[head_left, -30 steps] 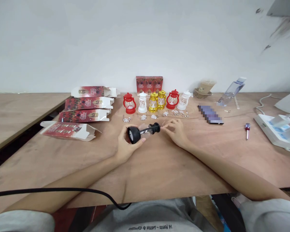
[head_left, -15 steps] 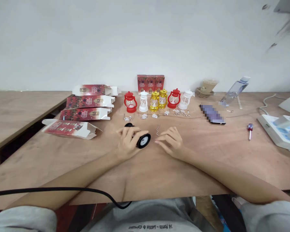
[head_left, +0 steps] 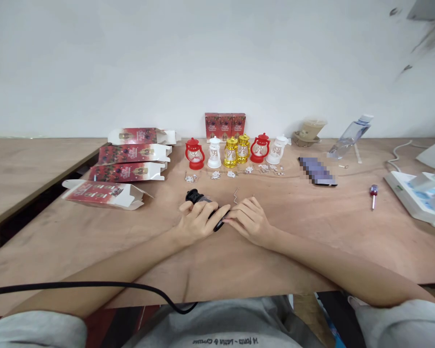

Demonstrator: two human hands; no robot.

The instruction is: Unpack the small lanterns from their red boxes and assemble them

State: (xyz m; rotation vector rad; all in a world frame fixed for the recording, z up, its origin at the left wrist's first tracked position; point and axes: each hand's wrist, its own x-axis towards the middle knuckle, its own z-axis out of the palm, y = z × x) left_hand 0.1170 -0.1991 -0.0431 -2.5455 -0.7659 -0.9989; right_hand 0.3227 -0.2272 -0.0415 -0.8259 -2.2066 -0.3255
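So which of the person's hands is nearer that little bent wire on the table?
Right. The right hand lies just below the bent wire; the left hand is farther left, wrapped on the black lantern.

A line of dark print, seen upside down, runs across the grey shirt (head_left: 224, 328) at the bottom edge, too small to make out. The red cartons (head_left: 130, 155) left of the lanterns (head_left: 235, 151) carry unreadable printed designs.
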